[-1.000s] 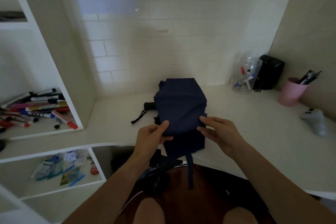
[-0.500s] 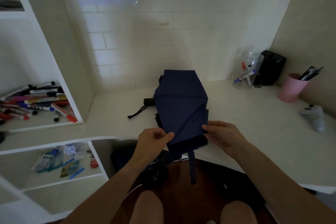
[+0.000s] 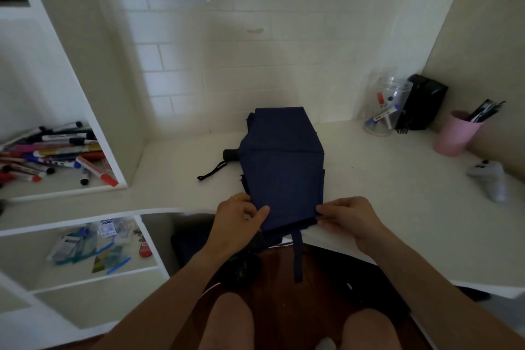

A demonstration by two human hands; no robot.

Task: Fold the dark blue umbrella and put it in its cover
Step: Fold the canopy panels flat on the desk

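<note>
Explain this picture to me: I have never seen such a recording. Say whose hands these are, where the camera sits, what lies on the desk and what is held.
There is no machine here. A person wears the camera on the head, so it looks forward and down at the person's own bare arms. The left hand and the right hand each pinch a near corner of the dark blue umbrella, whose cloth lies flattened on the white desk. Its black handle pokes out to the left, and a strap hangs over the desk's edge. To the right stand a clear jar, a pink cup of pens and a white controller.
</note>
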